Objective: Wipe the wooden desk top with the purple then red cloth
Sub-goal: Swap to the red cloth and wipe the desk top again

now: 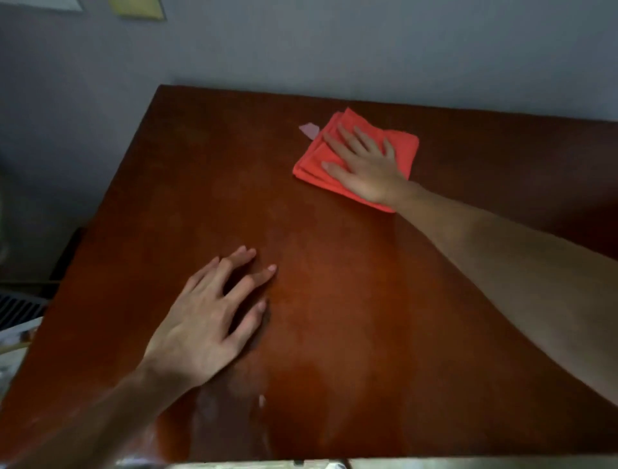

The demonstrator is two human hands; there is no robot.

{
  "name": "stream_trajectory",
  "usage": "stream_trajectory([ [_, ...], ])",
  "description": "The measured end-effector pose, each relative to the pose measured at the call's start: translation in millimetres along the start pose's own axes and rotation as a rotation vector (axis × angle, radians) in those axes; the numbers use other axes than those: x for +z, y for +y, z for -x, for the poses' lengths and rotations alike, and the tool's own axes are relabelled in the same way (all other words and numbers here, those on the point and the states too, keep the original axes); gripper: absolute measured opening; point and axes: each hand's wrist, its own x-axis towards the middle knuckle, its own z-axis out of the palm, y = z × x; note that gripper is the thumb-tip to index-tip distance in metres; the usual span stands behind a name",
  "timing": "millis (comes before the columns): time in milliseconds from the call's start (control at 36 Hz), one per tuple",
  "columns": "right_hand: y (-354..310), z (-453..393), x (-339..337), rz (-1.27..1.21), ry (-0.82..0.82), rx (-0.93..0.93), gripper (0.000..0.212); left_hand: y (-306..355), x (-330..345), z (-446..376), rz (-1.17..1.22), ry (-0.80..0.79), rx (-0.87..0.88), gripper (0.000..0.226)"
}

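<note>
While our right hand (364,167) presses the red cloth (399,149) flat-fingered near the surface's (334,267) far edge, our left hand (214,318) rests open; next, sweep nearer.

Grey-blue wall (301,43) in the background, yellow paper (138,8) stuck high on it, pale sheet (57,4) at the top left corner, small pinkish scrap (309,130) lying flat, dark slatted grille (16,309) low at left

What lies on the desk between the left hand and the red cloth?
Only bare wooden desk top, in the head view. The left hand and the red cloth have nothing between them.
</note>
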Motion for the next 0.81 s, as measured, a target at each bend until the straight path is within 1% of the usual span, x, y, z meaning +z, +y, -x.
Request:
stream_trajectory([
  [139,-51,102,16,-0.023,0.007,-0.020,0.071,1,1,-1,0.041,0.042,-0.014,0.053],
  [222,-83,174,26,-0.018,0.022,-0.068,0.078,4,-2,5,0.106,0.146,-0.024,0.041],
  [278,-104,220,33,-0.022,0.029,-0.122,0.076,4,-5,10,0.123,0.251,-0.052,0.036],
  [333,-124,259,38,-0.015,0.032,-0.194,0.074,2,-8,15,0.154,0.320,-0.109,0.034],
  [417,-139,299,47,0.031,0.038,-0.295,0.072,-6,-11,23,0.127,0.309,-0.156,0.035],
  [528,-132,299,42,0.032,-0.002,-0.390,0.071,-27,-18,33,0.026,0.214,-0.119,0.039],
  [667,-104,255,25,0.065,-0.103,-0.586,0.065,-60,-31,40,-0.107,0.104,-0.133,0.039],
  [750,-92,218,19,0.093,-0.109,-0.626,0.064,-71,-35,40,-0.121,0.033,-0.119,0.047],
  [806,-83,191,16,0.109,-0.102,-0.635,0.064,-72,-34,42,-0.095,0.016,-0.125,0.052],
])
